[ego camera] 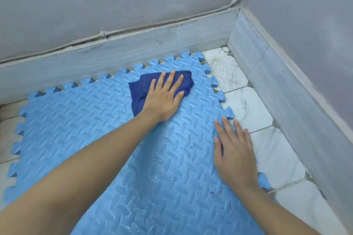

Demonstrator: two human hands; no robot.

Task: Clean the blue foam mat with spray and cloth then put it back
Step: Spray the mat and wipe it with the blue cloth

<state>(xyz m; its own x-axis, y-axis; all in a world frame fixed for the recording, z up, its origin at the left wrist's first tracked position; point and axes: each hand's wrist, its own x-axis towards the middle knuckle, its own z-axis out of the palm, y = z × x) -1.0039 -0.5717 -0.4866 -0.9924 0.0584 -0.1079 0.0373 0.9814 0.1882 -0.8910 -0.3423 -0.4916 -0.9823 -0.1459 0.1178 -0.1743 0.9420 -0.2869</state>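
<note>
The blue foam mat point(76, 120), made of interlocking tiles with a leaf pattern, lies flat on the floor in a room corner. On its far part lies a dark blue cloth point(138, 91). My left hand point(164, 98) presses down on the cloth with fingers spread over it. My right hand point(234, 150) rests flat on the mat's right edge, fingers apart, holding nothing. Faint wet streaks and small dark marks show on the mat near my right hand. No spray bottle is in view.
White tiled floor point(254, 112) shows to the right of the mat and at the far left. A grey skirting board point(114, 51) and grey walls close the corner behind and to the right.
</note>
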